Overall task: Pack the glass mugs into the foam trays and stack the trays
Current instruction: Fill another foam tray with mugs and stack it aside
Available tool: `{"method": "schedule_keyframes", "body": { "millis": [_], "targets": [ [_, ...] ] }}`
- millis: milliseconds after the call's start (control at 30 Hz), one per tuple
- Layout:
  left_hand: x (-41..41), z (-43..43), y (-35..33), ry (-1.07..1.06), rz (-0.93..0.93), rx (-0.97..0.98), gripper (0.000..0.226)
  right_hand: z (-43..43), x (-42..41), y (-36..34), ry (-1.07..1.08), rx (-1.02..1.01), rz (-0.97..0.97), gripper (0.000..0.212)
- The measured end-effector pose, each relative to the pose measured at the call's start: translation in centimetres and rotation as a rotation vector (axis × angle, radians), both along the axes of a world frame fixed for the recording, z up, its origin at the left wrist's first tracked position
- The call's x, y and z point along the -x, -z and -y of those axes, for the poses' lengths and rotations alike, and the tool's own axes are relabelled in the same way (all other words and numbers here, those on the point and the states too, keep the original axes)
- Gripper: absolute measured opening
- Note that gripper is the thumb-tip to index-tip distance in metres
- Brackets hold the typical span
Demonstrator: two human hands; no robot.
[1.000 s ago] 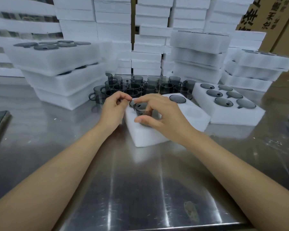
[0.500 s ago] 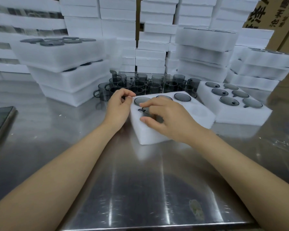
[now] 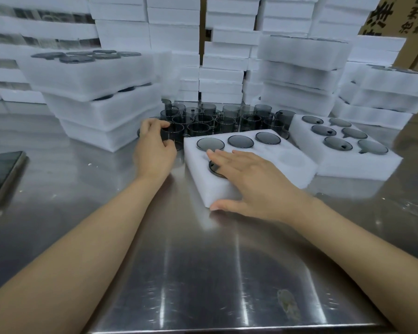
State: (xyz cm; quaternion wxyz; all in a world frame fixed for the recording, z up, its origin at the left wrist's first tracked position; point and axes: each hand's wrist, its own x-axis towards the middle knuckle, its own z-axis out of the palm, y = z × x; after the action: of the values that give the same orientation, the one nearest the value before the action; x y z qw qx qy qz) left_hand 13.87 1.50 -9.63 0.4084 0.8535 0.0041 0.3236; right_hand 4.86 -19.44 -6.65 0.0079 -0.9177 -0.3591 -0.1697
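Observation:
A white foam tray (image 3: 297,172) lies in the middle of the steel table with three smoky glass mugs (image 3: 240,141) sunk in its back row. My right hand (image 3: 253,182) lies flat on the tray, fingers straight, pressing a fourth mug (image 3: 214,168) into the front left pocket, thumb against the tray's front edge. My left hand (image 3: 155,150) reaches to the cluster of loose grey mugs (image 3: 227,120) behind the tray and curls its fingers round the nearest mug (image 3: 173,136).
A filled tray (image 3: 393,162) with several mugs lies at the right. A stack of three filled trays (image 3: 94,102) stands at the left. Tall piles of foam trays and cardboard boxes line the back. A phone (image 3: 0,174) lies at the far left.
My right hand has gone from gripping the mug to lying flat on it, the mug now sunk into the tray. My left hand left the tray and took hold of a loose mug behind it.

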Motion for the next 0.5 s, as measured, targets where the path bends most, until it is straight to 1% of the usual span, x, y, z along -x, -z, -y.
{"method": "schedule_keyframes", "body": {
  "millis": [100,233,400,500],
  "targets": [
    [-0.2,0.0,0.4,0.021,-0.123,-0.165,0.050,0.0,0.2,0.2,0.002,-0.122,0.004,0.082],
    [-0.2,0.2,0.5,0.049,-0.169,-0.297,0.048,0.0,0.0,0.6,-0.028,-0.126,0.094,0.074],
    [0.0,0.1,0.4,0.030,-0.121,-0.286,0.031,-0.1,-0.3,1.1,-0.029,-0.146,0.162,0.070],
    [0.1,0.1,0.4,0.060,-0.108,-0.226,0.031,0.0,-0.5,1.2,-0.043,-0.164,0.173,0.068]
  ]
}}
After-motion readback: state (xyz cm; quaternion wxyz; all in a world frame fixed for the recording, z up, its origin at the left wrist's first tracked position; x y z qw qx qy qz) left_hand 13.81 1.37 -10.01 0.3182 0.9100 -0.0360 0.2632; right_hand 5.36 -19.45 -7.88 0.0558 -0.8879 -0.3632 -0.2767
